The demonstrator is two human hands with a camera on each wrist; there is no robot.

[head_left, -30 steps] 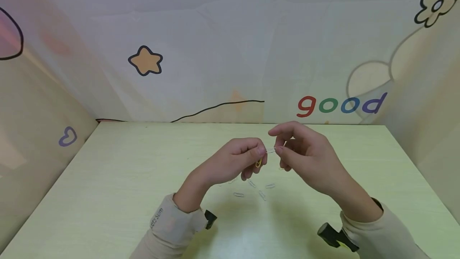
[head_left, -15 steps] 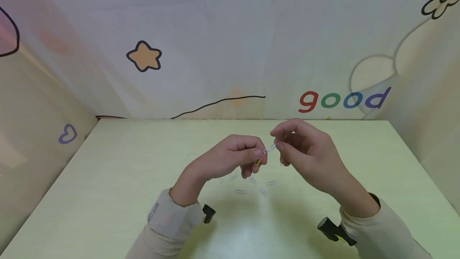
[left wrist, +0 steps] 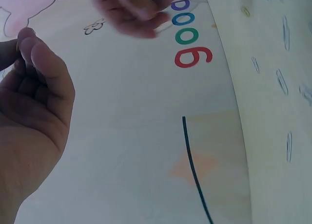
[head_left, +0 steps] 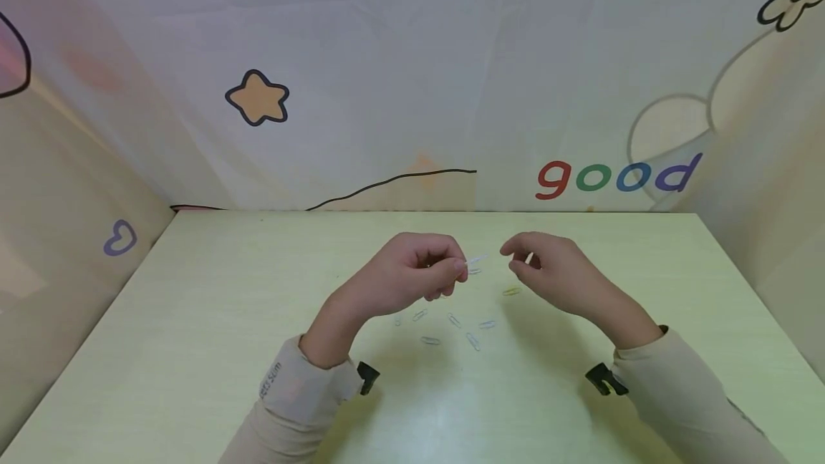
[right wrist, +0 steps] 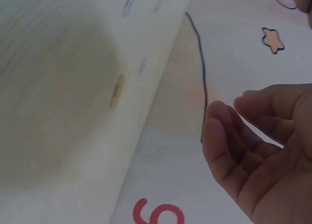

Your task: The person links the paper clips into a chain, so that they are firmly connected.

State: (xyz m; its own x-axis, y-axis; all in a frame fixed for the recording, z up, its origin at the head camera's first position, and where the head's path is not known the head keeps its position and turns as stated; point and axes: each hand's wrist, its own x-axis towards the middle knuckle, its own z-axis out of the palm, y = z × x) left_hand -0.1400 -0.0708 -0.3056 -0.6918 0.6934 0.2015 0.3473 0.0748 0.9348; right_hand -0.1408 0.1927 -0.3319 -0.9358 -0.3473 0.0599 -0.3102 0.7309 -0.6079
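Left hand: the left hand (head_left: 412,271) is raised above the table (head_left: 193,321), its fingers (head_left: 451,268) curled and pinching a pale paper clip (head_left: 475,259) that juts out toward the other hand.
Right hand: the right hand (head_left: 554,271) hovers just beside it, thumb and forefinger near each other but grasping nothing, as far as the right wrist view shows.
Clip in hand: whether a second clip hangs linked to the held one is too small to tell.
Progress: judging by the layout, linking is barely under way; most clips are unjoined.
Loose clips: several pale clips (head_left: 473,341) lie scattered on the table below the hands, and a yellow clip (head_left: 512,291) lies apart, under the right hand.
Surroundings: a printed backdrop with a star (head_left: 258,97) and the word "good" (head_left: 617,177) stands behind the table.
Obstacles: nothing lies between the hands and the loose clips.
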